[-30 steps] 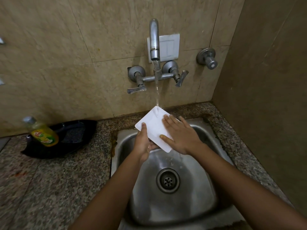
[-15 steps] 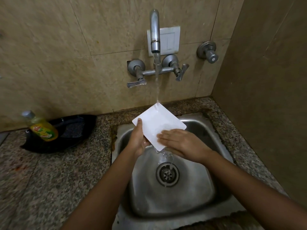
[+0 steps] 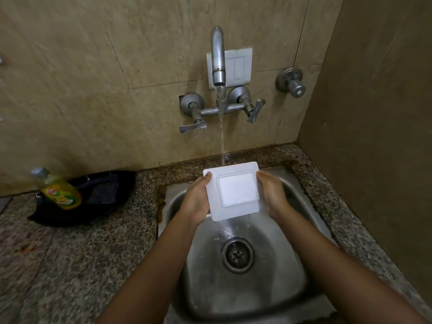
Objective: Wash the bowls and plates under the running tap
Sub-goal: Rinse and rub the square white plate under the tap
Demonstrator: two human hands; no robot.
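Note:
A white square plate (image 3: 233, 190) is held over the steel sink (image 3: 275, 295), its underside with a raised square foot facing me. My left hand (image 3: 196, 202) grips its left edge and my right hand (image 3: 271, 197) grips its right edge. Water streams from the wall tap (image 3: 218, 57) onto the plate's far edge and runs off the near edge toward the drain (image 3: 237, 254).
A yellow dish-soap bottle (image 3: 59, 190) lies in a black tray (image 3: 105, 195) on the granite counter (image 3: 77, 265) at the left. Two tap levers (image 3: 191, 127) and a round valve (image 3: 292, 83) stick out of the tiled wall. A side wall closes the right.
The plate has turned from a diamond tilt to square-on with its underside up. My right hand left the plate's face and now holds the right edge.

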